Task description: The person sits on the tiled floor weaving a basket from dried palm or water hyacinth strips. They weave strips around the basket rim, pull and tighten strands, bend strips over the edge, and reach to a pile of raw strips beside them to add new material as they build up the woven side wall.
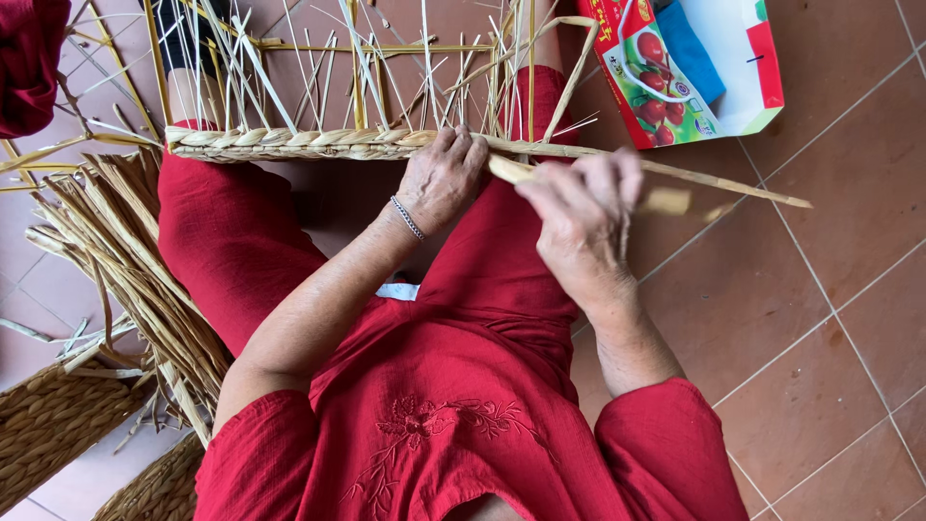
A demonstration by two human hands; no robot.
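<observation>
Left hand (442, 178) fingers curl shut on the braided rim (289, 143) of a half-woven basket across the knees; right hand (584, 217) pinches a flat straw strand (675, 178) running rightward. Loose straw (125, 260) lies left, woven baskets (58, 420) below it, a printed box (694, 68) on the tiled floor (830, 318).

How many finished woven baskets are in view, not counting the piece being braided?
2, both at the lower left: one woven basket against the left edge, a second basket at the bottom edge by the left sleeve. Both are cut off by the frame; others may lie outside.
</observation>
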